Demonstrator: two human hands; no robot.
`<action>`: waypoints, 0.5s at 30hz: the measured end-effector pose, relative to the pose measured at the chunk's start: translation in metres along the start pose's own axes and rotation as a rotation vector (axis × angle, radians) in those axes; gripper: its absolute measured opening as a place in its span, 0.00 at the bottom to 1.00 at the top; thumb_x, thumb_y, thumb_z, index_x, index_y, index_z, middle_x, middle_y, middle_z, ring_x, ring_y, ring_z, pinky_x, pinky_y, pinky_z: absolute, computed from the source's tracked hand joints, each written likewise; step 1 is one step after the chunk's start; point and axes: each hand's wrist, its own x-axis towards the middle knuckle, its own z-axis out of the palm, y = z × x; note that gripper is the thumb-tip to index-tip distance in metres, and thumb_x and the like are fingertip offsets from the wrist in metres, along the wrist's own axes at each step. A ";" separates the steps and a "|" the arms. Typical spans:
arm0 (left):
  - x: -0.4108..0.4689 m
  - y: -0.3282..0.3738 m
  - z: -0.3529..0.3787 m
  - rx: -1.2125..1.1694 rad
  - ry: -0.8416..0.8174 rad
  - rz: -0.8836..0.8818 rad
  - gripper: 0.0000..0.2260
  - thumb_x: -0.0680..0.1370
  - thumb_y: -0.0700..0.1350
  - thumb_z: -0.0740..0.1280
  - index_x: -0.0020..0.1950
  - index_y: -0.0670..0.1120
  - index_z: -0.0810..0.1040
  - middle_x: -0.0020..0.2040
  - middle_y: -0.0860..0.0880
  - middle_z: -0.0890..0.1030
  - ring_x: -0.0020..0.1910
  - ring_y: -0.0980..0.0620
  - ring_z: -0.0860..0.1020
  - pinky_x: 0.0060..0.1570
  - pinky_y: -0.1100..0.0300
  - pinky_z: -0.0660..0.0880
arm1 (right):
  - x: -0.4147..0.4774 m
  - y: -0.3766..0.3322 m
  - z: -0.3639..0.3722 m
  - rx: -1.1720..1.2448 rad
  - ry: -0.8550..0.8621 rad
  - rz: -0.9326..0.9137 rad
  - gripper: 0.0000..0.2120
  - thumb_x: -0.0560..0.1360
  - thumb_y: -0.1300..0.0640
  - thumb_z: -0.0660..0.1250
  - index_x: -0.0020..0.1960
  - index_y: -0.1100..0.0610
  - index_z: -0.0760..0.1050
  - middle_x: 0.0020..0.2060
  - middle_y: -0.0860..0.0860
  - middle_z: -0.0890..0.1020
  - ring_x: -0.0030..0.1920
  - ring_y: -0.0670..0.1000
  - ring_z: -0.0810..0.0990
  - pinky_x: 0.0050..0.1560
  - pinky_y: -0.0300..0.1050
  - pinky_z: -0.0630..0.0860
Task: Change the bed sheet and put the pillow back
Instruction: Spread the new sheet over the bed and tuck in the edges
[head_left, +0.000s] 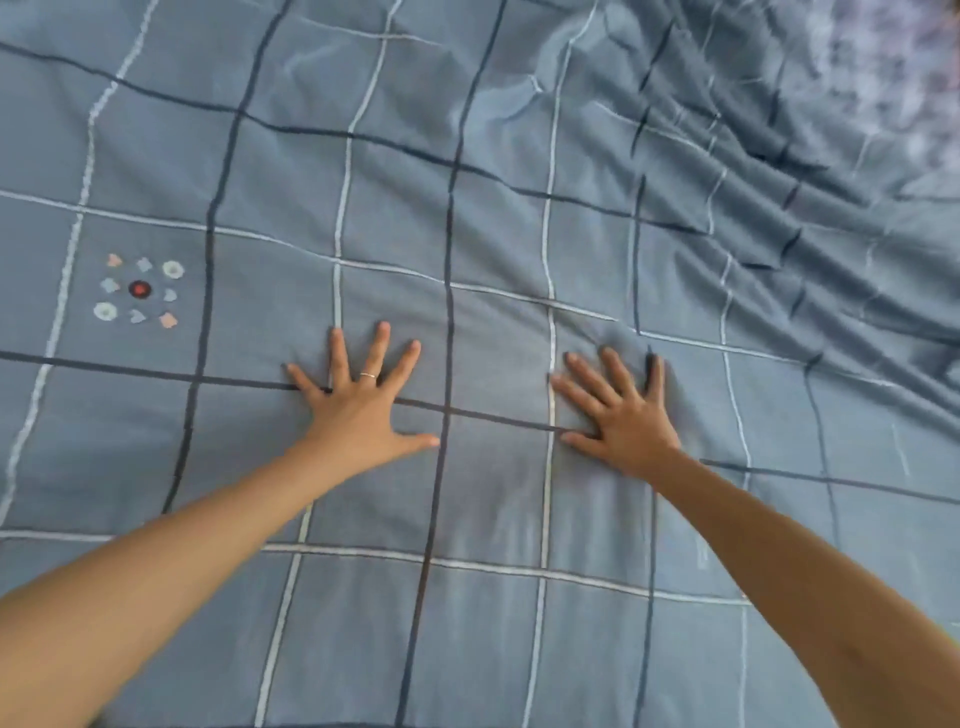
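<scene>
A blue bed sheet (395, 171) with a grid of dark and white lines covers nearly the whole view. My left hand (358, 410) presses flat on it with fingers spread, a ring on one finger. My right hand (623, 421) lies flat on the sheet a little to the right, fingers also spread. The cloth under and between the hands is smooth. Toward the upper right the sheet is bunched into long wrinkles (769, 218). No pillow is in view.
A small printed motif of flowers and dots (139, 290) sits on the sheet at the left. In the top right corner a pale purple patterned fabric (893, 78) shows beyond the sheet's edge.
</scene>
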 end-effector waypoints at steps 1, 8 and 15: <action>0.020 0.015 -0.009 0.015 0.002 0.004 0.52 0.62 0.78 0.59 0.73 0.62 0.30 0.73 0.53 0.26 0.72 0.34 0.29 0.59 0.21 0.43 | 0.010 0.034 -0.004 0.030 -0.017 0.177 0.34 0.72 0.26 0.36 0.75 0.37 0.42 0.77 0.43 0.52 0.75 0.60 0.59 0.63 0.79 0.52; 0.155 0.094 -0.080 -0.052 -0.038 -0.113 0.60 0.50 0.82 0.60 0.70 0.65 0.27 0.71 0.52 0.22 0.71 0.36 0.27 0.59 0.22 0.39 | 0.081 0.140 -0.013 0.411 -0.081 0.755 0.39 0.70 0.24 0.46 0.75 0.37 0.35 0.76 0.42 0.35 0.76 0.55 0.36 0.66 0.77 0.38; 0.221 0.120 -0.128 -0.051 -0.061 -0.184 0.61 0.49 0.82 0.59 0.70 0.66 0.27 0.72 0.50 0.24 0.72 0.39 0.28 0.62 0.25 0.38 | 0.135 0.198 -0.014 0.457 0.019 0.873 0.42 0.68 0.22 0.44 0.75 0.38 0.35 0.77 0.45 0.36 0.77 0.55 0.37 0.63 0.79 0.36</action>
